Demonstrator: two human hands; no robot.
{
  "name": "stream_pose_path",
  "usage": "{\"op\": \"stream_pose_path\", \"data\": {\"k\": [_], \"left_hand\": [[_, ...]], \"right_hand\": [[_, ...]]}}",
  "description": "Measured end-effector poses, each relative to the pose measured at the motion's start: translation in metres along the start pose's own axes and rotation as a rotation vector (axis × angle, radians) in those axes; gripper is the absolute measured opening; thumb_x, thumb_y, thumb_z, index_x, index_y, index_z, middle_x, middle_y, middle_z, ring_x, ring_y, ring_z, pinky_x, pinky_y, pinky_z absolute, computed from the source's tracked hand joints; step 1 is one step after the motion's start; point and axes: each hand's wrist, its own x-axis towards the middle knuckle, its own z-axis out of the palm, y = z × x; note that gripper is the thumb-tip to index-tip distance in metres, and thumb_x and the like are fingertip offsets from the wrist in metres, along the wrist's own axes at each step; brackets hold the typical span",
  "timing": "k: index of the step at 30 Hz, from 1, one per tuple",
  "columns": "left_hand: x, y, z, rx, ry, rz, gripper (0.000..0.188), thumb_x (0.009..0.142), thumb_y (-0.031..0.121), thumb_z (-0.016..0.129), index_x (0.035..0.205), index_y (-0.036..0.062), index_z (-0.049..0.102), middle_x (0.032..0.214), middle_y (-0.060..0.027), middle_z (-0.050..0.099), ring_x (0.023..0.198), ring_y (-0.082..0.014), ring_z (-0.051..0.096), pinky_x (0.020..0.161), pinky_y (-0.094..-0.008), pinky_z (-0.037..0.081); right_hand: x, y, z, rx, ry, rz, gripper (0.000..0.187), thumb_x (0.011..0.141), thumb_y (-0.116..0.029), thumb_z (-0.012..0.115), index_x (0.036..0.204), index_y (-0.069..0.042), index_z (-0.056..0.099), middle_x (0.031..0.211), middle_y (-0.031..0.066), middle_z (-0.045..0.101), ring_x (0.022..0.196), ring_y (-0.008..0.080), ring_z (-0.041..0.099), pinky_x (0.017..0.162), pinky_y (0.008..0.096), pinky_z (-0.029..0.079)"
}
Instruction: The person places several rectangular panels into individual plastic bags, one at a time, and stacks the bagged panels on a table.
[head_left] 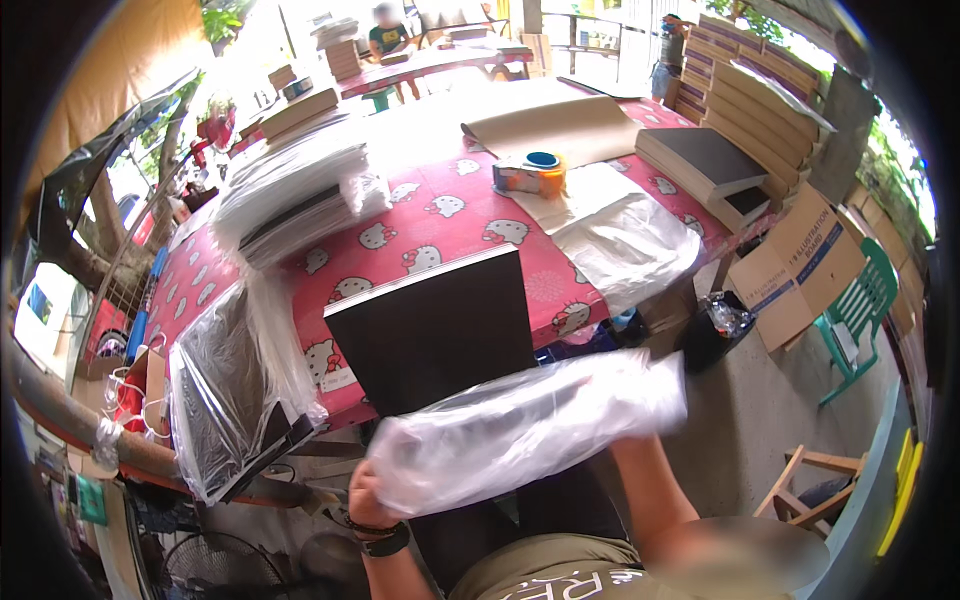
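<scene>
A clear plastic bag point(530, 430) stretches in the air across my lap, its right end smeared by motion. My left hand point(370, 497) is closed on its left end. At the right end, my right hand point(637, 448) goes behind or into the plastic, which hides its fingers. Just beyond the bag, a thick black stack of boards point(430, 325) leans upright against the table's near edge; the bag covers its lower part. Left of it, a plastic-wrapped black board point(225, 400) hangs over the table's edge, next to my left hand.
On the pink patterned table point(470, 230) lie a pile of plastic bags point(300, 190), brown paper point(560, 125), a tape roll point(541, 160), flat plastic sheeting point(635, 240) and black-topped boards point(705, 160). A green chair point(855, 310) and cardboard point(800, 265) stand right. One person point(390, 42) sits far off.
</scene>
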Motion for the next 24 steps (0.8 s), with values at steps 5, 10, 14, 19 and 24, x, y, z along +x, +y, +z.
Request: {"op": "stream_pose_path", "data": {"k": [5,10,14,19,24], "left_hand": [[0.018,0.024,0.012,0.227,0.188,0.489,0.048,0.065,0.006,0.067,0.109,0.004,0.047,0.079,0.001,0.047,0.07,-0.0083,0.048,0.059,-0.0206,0.04],[0.069,0.048,-0.004,0.893,0.746,0.742,0.039,0.065,-0.006,0.055,0.103,0.0029,0.051,0.07,0.0008,0.044,0.065,-0.0083,0.045,0.064,-0.0218,0.04],[0.104,0.066,-0.014,1.425,0.963,0.97,0.045,0.059,0.0,0.057,0.103,0.0076,0.055,0.074,-0.0044,0.045,0.073,-0.0191,0.045,0.075,-0.0311,0.037],[0.101,0.081,-0.02,1.925,0.883,0.852,0.059,0.066,0.0,0.051,0.123,0.0147,0.047,0.111,-0.0055,0.049,0.105,-0.0253,0.041,0.094,-0.0356,0.027],[0.076,0.071,-0.004,1.974,0.864,1.005,0.042,0.072,0.002,0.051,0.113,0.0115,0.056,0.106,-0.0049,0.055,0.102,-0.0246,0.045,0.091,-0.0355,0.032]], "right_hand": [[0.001,-0.045,0.012,-0.839,-0.414,0.339,0.035,0.069,-0.012,0.06,0.102,0.0,0.057,0.087,0.0088,0.06,0.077,0.0183,0.058,0.069,0.0298,0.046],[0.047,-0.027,0.027,-1.749,-0.031,0.06,0.03,0.074,0.001,0.053,0.103,-0.004,0.057,0.072,0.0028,0.059,0.066,0.007,0.052,0.061,0.0214,0.042],[0.096,-0.003,0.026,-1.925,0.087,-0.07,0.042,0.079,-0.005,0.051,0.12,-0.009,0.047,0.076,0.0078,0.062,0.06,0.0097,0.05,0.057,0.0247,0.042],[0.128,0.009,-0.002,-2.357,-0.325,-0.312,0.045,0.078,-0.014,0.054,0.122,-0.009,0.045,0.096,0.0198,0.058,0.071,0.0296,0.059,0.068,0.0386,0.044],[0.098,-0.002,0.005,-2.233,-0.193,-0.401,0.023,0.076,-0.013,0.059,0.096,-0.001,0.056,0.071,0.0075,0.059,0.058,0.0129,0.053,0.057,0.0261,0.04]]}}
